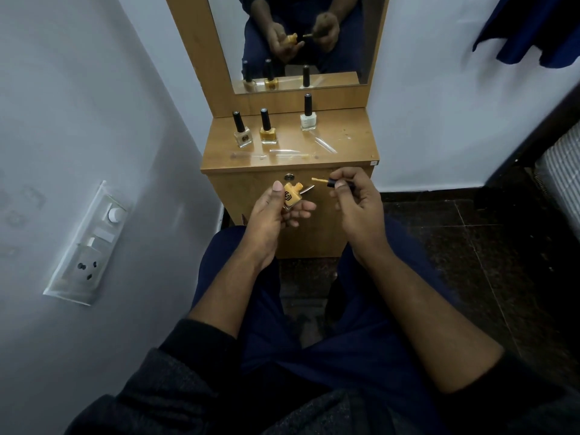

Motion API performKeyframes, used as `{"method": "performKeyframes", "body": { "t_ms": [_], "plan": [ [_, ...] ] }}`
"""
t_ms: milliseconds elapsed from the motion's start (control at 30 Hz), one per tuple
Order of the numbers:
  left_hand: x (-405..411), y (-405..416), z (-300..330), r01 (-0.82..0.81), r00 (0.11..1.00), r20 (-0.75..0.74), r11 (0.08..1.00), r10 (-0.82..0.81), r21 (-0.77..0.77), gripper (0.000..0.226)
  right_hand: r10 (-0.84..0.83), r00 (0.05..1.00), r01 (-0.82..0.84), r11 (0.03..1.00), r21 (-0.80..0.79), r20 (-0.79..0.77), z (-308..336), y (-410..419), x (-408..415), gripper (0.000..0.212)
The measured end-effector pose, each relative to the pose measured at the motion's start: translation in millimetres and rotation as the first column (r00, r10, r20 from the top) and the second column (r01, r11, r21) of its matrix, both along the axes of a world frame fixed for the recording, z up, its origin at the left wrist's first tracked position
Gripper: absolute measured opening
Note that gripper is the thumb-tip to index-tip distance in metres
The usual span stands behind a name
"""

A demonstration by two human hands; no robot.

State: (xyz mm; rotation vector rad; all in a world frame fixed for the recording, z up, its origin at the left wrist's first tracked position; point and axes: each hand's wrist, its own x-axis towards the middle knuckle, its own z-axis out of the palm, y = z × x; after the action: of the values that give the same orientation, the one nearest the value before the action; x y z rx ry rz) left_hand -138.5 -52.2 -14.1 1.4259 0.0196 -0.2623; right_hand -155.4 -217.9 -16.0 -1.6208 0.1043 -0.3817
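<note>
1: Two hands in play. State?
2: Nearest first: dark sleeves (194,356) are cut off by the bottom edge, forearms bare. Both hands are busy in front of the dresser (314,240) door, above the knees. Left hand (276,211) grips the yellow polish bottle (292,196), thumb on top and fingers curled under. Bottle is uncapped and tilted, neck toward the right hand (357,208). That one pinches the black brush cap (340,184). Brush tip (318,180) points at the neck, close but apart.
1: Anything unreadable there?
2: Bottle base is hidden in the left palm. Most of the cap is buried under the right fingers. There's a shiny sliver (308,189) just beside the neck. Can't tell if the left fingers hold it or if it sits on the dresser door.
1: Dresser top?
2: Three capped bottles, all upright. Beige bottle (242,136) and mustard bottle (268,133) stand side by side at the left rear. White bottle (308,119) is at the rear, right of middle. Clear strips (324,144) lie toward the front edge, nearly transparent, so the count is unclear.
1: Beyond that?
2: Mirror (354,58) rises from the dresser's back, its top cut off. The reflection of the hands is dim and soft. Switch panel (88,243) is on the wall left of the dresser. Blue cloth (533,29) is up right of the dresser, clipped by the frame. Striped object (561,171) at the right edge, can't identify.
</note>
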Motion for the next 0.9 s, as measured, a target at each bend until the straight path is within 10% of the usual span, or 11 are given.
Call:
{"method": "performKeyframes", "body": {
  "t_ms": [433,900],
  "plan": [
    [19.2,-29.1,-4.1,-0.056,0.992,-0.118,0.984,0.036,-0.171,0.053,-0.047,0.994,0.067,0.973,0.222,-0.094,-4.6,-16.2,21.1,0.022],
    [45.7,-42.3,-18.2,-0.097,0.991,-0.112,0.956,0.068,-0.276,0.054,-0.010,0.999,0.013,0.996,-0.089,0.036,-6.1,-13.1,36.9,0.019]
  ]
}}
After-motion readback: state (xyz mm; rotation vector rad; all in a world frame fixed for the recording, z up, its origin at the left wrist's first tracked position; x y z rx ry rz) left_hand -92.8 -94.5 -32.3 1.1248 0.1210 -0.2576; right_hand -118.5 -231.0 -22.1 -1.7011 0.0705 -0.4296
